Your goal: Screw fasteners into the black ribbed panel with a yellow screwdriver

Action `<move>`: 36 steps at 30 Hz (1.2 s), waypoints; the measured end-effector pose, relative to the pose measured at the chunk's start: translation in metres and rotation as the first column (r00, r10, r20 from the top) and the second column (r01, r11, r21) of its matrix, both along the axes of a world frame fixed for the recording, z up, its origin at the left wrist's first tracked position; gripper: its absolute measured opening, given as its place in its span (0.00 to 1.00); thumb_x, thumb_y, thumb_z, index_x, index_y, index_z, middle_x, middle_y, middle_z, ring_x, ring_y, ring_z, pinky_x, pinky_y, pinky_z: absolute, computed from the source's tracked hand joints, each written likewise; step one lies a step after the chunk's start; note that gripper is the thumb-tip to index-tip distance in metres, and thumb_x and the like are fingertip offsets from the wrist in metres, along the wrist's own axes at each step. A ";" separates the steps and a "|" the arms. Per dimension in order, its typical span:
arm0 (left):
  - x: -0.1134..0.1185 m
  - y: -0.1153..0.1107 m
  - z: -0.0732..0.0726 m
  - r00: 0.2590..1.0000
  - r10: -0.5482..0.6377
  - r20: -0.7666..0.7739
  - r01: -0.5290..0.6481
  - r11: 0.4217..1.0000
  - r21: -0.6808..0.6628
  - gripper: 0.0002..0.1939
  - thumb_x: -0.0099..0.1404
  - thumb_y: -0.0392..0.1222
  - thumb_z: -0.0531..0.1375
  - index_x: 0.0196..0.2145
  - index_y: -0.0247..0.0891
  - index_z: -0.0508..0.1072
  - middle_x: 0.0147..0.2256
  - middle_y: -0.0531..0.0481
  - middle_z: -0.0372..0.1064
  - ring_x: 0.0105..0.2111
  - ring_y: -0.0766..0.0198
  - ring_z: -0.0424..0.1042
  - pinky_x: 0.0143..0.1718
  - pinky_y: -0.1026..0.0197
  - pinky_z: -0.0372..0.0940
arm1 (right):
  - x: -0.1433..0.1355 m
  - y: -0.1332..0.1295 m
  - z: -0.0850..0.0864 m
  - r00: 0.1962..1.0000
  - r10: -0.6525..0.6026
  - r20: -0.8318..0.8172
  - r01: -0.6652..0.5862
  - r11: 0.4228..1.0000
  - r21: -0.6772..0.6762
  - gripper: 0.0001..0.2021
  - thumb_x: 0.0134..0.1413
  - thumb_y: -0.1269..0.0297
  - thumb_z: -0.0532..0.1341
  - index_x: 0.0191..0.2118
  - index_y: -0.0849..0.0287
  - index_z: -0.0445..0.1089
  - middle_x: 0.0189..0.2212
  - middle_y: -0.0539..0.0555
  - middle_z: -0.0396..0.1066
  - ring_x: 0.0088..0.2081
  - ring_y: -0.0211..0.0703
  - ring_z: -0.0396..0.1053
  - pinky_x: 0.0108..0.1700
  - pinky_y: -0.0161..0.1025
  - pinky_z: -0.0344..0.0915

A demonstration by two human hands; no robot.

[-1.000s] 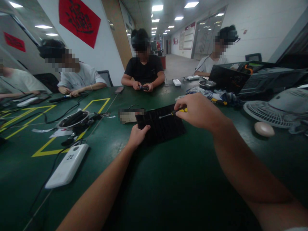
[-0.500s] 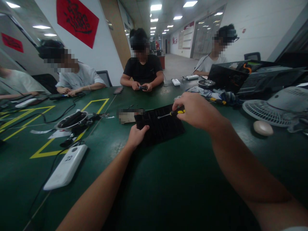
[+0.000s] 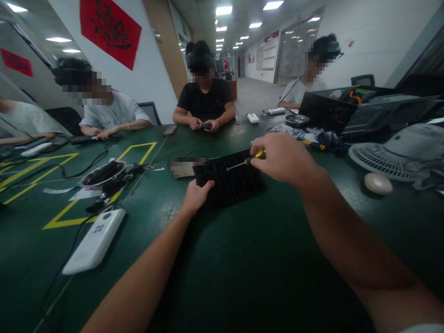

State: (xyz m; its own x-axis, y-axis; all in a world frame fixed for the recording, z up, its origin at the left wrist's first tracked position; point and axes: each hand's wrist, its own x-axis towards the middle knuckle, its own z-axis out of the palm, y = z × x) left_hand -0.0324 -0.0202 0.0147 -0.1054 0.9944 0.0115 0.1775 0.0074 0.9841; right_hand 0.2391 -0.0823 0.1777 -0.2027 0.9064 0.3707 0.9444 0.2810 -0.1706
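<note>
A flat black rectangular panel [image 3: 236, 182] with ridges or slots across it is tilted above the green table. My left hand [image 3: 198, 196] is closed on its left edge, thumb on top. In my right hand [image 3: 280, 157] is a screwdriver [image 3: 237, 165] with a yellow and black handle, held between thumb and fingers. The screwdriver's metal shaft points left over the panel, and its tip is at the panel's upper middle part; whether it touches is hard to tell. Just behind the panel's left corner lies a beige flat piece [image 3: 183, 169], partly blurred out.
A white device marked 22 [image 3: 95, 240] lies at left, beside a metal bowl [image 3: 104, 175] of dark parts and cables. To the right are a grey fan [image 3: 391, 150], a computer mouse [image 3: 378, 183] and cloth [image 3: 319, 138]. Several people sit around the table [image 3: 243, 268].
The screwdriver's handle has turned slightly in my right fingers, while its tip stays at about the same spot. My left hand and the panel have hardly moved.
</note>
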 end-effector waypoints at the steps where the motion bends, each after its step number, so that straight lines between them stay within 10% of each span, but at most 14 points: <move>1: 0.000 0.000 0.000 1.000 0.004 0.003 -0.004 1.000 -0.004 0.21 0.50 0.54 0.75 0.37 0.37 0.81 0.37 0.44 0.84 0.41 0.46 0.83 0.47 0.47 0.77 | 0.000 0.000 0.000 1.000 0.000 -0.008 0.000 1.000 -0.005 0.12 0.63 0.62 0.67 0.48 0.56 0.86 0.45 0.62 0.84 0.46 0.61 0.78 0.46 0.51 0.67; 21: 0.001 0.000 0.015 0.993 0.094 -0.072 -0.100 0.992 -0.083 0.17 0.51 0.49 0.74 0.36 0.38 0.80 0.33 0.44 0.83 0.33 0.48 0.83 0.34 0.52 0.79 | 0.019 0.005 0.011 0.976 0.195 -0.096 -0.200 0.979 -0.050 0.09 0.57 0.70 0.69 0.43 0.55 0.86 0.41 0.56 0.83 0.44 0.49 0.77 0.47 0.42 0.66; 28: 0.001 0.001 0.008 0.996 0.079 -0.045 -0.082 0.995 -0.051 0.19 0.50 0.51 0.75 0.36 0.38 0.81 0.34 0.45 0.83 0.34 0.49 0.83 0.41 0.49 0.79 | 0.047 0.005 0.018 0.993 0.040 -0.114 -0.039 0.999 0.016 0.05 0.59 0.67 0.70 0.37 0.59 0.85 0.36 0.57 0.83 0.39 0.49 0.78 0.44 0.43 0.66; 36: 0.002 -0.002 0.004 0.999 0.046 -0.007 -0.047 0.998 -0.033 0.22 0.49 0.53 0.75 0.36 0.36 0.81 0.35 0.44 0.83 0.37 0.48 0.83 0.44 0.48 0.78 | 0.023 0.001 0.012 0.967 0.248 -0.057 -0.240 0.964 0.119 0.10 0.54 0.73 0.71 0.42 0.57 0.86 0.41 0.57 0.83 0.44 0.53 0.77 0.50 0.47 0.66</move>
State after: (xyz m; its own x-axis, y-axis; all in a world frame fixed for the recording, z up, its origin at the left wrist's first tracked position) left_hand -0.0308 -0.0219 0.0191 -0.1515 0.9882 -0.0210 0.1827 0.0489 0.9820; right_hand 0.2617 -0.0815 0.1900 -0.3819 0.7853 0.4872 0.8318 0.5219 -0.1892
